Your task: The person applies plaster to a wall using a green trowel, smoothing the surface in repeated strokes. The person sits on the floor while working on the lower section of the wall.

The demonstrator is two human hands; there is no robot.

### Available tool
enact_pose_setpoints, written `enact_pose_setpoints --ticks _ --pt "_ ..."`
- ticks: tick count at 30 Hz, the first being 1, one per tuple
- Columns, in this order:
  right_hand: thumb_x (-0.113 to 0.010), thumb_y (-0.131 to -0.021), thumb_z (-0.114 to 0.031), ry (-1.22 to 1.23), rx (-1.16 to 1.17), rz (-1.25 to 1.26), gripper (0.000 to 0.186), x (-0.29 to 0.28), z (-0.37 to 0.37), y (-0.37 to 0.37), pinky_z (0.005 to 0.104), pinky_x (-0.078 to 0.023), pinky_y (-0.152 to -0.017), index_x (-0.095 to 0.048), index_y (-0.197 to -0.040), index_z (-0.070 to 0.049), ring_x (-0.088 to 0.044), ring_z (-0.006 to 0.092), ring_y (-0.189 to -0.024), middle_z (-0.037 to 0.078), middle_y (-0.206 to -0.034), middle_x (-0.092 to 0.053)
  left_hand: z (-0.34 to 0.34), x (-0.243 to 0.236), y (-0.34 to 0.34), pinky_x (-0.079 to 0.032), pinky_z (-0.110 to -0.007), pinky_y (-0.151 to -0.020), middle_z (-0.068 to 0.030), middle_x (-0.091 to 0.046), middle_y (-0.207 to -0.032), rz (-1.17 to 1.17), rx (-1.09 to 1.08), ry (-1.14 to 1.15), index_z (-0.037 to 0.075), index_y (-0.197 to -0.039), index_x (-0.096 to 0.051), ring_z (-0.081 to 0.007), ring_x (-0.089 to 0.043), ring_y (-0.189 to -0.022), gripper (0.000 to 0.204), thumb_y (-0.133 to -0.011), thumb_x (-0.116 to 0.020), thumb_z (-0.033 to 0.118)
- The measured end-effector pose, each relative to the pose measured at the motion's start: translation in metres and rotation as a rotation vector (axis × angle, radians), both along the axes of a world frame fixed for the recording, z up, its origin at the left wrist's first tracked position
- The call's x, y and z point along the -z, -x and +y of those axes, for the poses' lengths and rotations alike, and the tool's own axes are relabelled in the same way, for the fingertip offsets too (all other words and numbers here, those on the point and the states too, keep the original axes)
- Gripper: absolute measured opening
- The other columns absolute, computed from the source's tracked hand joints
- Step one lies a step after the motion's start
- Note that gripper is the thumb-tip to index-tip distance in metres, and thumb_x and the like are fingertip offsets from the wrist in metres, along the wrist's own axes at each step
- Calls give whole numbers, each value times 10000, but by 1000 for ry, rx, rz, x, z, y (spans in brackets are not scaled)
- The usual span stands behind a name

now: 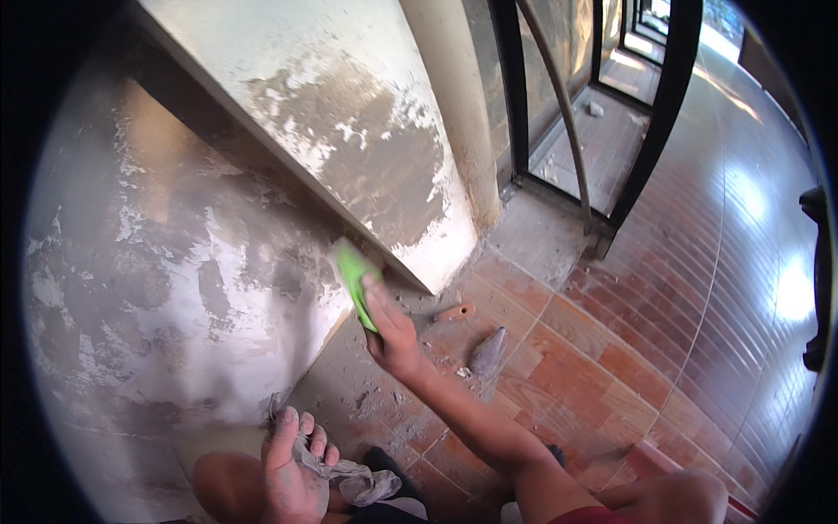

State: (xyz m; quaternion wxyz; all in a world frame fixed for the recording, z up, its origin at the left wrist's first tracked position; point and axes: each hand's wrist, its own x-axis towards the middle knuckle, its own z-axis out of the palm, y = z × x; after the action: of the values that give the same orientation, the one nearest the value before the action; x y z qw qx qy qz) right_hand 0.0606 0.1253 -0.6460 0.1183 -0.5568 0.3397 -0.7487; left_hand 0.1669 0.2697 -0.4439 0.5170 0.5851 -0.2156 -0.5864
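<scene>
My right hand [397,341] is closed round a bright green flat piece [353,275], blurred, so I cannot tell whether it is a scraper or a pad. Its far end meets the lower wall, close under the edge of the jutting pillar [367,148]. Low in the picture, my dusty left hand [301,467] has its fingers curled round a crumpled grey, film-like piece [362,483]. The wall [201,262] beside them is patchy, with white flakes over grey-brown plaster.
Near the pillar's foot lie an orange-brown handle-like piece [454,312] and a grey pointed object [487,351]. Crumbs of debris litter the wood-patterned tiles [559,371]. A vertical pipe [454,105] and a dark metal frame [646,157] stand beyond.
</scene>
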Motion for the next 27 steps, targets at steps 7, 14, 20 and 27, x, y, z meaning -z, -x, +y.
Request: enact_pose_setpoints --ticks 7,14,20,27 --pt "-595 -1002 -228 -294 -232 -1086 287 -89 30 23 304 -505 -857 -549 -1183 -10 -618 158 -955 72 -1057 -629 -3 -26 -6 -399 -296 -569 34 -493 -854 92 -9 64 179 -1026 -518 -103 -449 -679 137 -991 -604 280" --pt "-565 -1005 -230 -320 -497 -1210 258 -151 48 30 319 -492 -870 -566 -1149 -17 -611 161 -962 51 -1064 -621 -9 -33 -15 -404 -304 -571 4 -503 -851 166 1 19 139 -942 -525 -129 -482 -705 133 -966 -631 216" --pt "-567 -998 -244 -279 -262 -1179 289 -161 42 40 347 -490 -898 -563 -1179 -18 -613 189 -1014 68 -1091 -624 -5 -35 -27 -405 -312 -566 3 -503 -838 205 11 43 136 -959 -523 -130 -482 -696 140 -959 -636 218" --pt "-504 -1051 -140 -103 386 -416 281 -187 -10 82 274 -492 -827 -609 -1229 52 -628 146 -959 122 -1067 -687 -1 -31 -38 -405 -308 -554 38 -517 -841 161 -11 61 181 -982 -527 -112 -476 -684 147 -957 -648 260"
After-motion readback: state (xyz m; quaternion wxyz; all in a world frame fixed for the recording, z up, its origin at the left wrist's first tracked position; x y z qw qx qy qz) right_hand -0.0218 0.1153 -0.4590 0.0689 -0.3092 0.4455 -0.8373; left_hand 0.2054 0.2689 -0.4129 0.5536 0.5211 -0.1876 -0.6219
